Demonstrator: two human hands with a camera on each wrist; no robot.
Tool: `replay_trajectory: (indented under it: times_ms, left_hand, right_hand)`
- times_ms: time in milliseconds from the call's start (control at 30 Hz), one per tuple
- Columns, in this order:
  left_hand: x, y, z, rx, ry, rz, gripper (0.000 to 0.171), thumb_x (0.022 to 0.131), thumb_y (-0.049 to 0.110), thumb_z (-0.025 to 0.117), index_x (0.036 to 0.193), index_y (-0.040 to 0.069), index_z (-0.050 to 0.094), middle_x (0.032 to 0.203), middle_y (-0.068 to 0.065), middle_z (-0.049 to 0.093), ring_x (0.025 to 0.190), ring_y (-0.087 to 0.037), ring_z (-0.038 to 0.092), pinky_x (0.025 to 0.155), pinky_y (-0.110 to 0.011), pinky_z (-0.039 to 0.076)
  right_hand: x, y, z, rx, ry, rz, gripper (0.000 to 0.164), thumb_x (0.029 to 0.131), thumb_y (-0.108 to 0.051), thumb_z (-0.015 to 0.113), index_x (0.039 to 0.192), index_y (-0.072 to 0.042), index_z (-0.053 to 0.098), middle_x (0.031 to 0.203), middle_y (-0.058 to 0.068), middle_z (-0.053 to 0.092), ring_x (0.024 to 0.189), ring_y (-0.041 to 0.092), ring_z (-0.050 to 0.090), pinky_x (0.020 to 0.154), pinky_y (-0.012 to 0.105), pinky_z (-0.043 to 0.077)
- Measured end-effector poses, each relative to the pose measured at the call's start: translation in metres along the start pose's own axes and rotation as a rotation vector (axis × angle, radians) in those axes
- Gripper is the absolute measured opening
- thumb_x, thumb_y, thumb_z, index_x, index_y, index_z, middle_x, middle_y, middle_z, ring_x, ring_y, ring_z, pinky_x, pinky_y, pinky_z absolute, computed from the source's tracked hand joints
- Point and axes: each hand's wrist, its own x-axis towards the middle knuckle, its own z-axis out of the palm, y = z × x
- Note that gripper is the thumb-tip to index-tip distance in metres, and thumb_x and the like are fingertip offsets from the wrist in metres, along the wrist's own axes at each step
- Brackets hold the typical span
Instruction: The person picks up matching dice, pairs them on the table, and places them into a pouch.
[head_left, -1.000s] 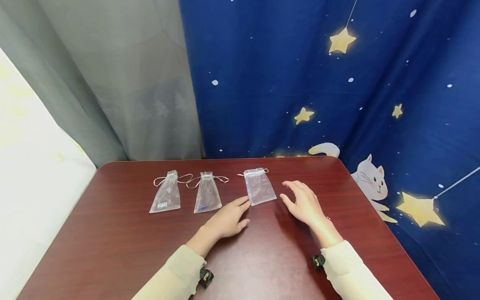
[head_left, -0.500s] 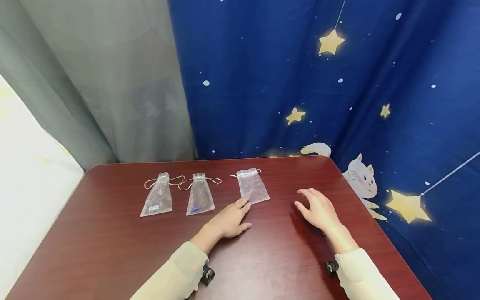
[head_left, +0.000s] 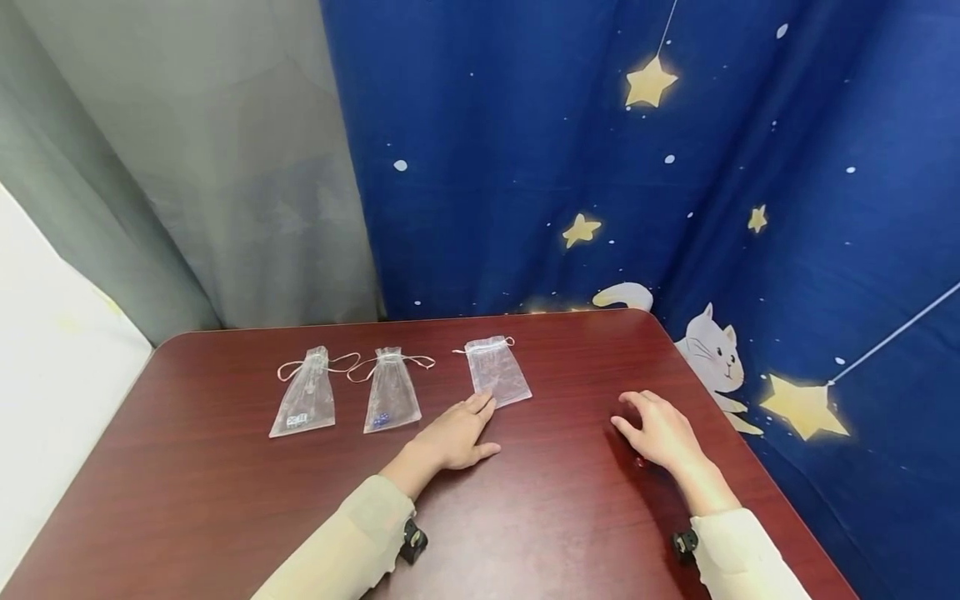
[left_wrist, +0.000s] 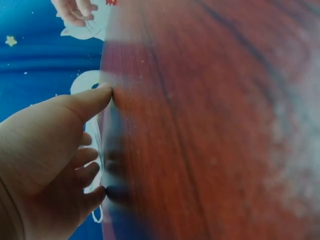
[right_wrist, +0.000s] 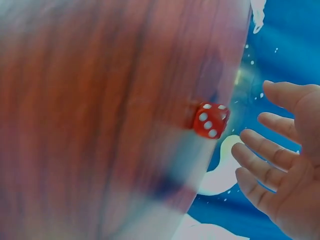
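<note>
That little red die sits on the bench over on the right side, right under the right hand, whose grip is loose, fingers apart, holding nothing. I'd guess it's hard, light plastic and slick, so it'll skitter if nudged; pinch two opposite faces with thumb and forefinger. The left hand lies flat, fingers relaxed, tips touching the near edge of the empty mesh pouch. That thing looks floppy and featherweight. Two more pouches lie further left.

Table glossy dark wood; pouches sheer cloth; die shiny red plastic.
</note>
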Motion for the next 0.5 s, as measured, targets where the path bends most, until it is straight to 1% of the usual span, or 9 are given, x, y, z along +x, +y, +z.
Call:
replay_trajectory:
  times_ms: [133, 300, 500]
  left_hand:
    - [-0.003, 0.0, -0.002, 0.02, -0.025, -0.008, 0.073, 0.099, 0.043, 0.063, 0.147, -0.009, 0.045, 0.158, -0.024, 0.036, 0.147, -0.038, 0.033, 0.119, -0.048, 0.029]
    - [-0.007, 0.0, -0.004, 0.017, -0.049, -0.014, 0.074, 0.099, 0.044, 0.062, 0.148, -0.008, 0.043, 0.159, -0.023, 0.035, 0.147, -0.036, 0.033, 0.12, -0.048, 0.028]
    - [-0.012, 0.0, -0.005, 0.016, -0.068, -0.023, 0.074, 0.099, 0.045, 0.062, 0.149, -0.006, 0.043, 0.16, -0.021, 0.034, 0.148, -0.033, 0.032, 0.12, -0.047, 0.028]
  right_hand:
    - [-0.005, 0.004, 0.001, 0.002, -0.018, 0.002, 0.036, 0.09, -0.025, 0.076, 0.118, -0.004, 0.069, 0.111, 0.015, 0.069, 0.101, 0.036, 0.065, 0.085, 0.058, 0.052]
    - [-0.008, 0.009, 0.0, 0.017, -0.046, 0.007, 0.035, 0.089, -0.029, 0.078, 0.114, -0.005, 0.071, 0.102, 0.011, 0.07, 0.095, 0.032, 0.066, 0.082, 0.056, 0.053]
    - [-0.007, 0.014, 0.002, 0.022, -0.094, 0.0, 0.034, 0.087, -0.03, 0.08, 0.109, -0.005, 0.071, 0.091, 0.006, 0.068, 0.085, 0.025, 0.064, 0.074, 0.051, 0.054]
